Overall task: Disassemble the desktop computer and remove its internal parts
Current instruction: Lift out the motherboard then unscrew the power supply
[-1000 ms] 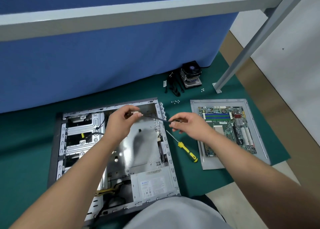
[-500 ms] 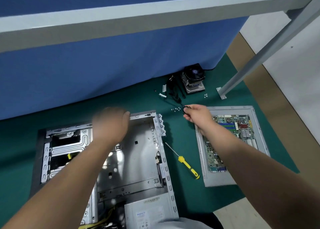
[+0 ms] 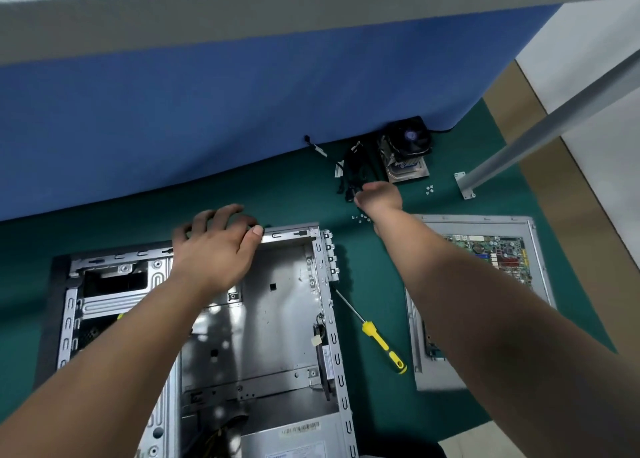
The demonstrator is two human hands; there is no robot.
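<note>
Several parts are already lying outside the computer case, so the job is looking well past its midpoint. The motherboard is resting in a grey side panel toward the right edge of the green surface, partly hidden under the person's right forearm. A cooler with its fan is sitting at the far edge of the surface against the blue partition, with a heap of black cables just beside it and small clusters of screws lying near.

The right hand is reaching to that cable heap at the far edge; its fingers are turned away from the camera, so whether they are pinching a cable or already loose cannot be told. The left hand is lying flat with fingers spread and relaxed over the far rim of the case, gripping nothing.

The case is lying open on its side toward the near left of the surface. Its main bay is showing bare scuffed metal where the board sat. Still inside, by the look of it, are the power supply at the near end, with yellow wires beside it, the drive cage on the left, and a small part hanging on the right wall. Those are likely what is left to remove. A yellow-handled screwdriver is lying between the case and the panel.
</note>
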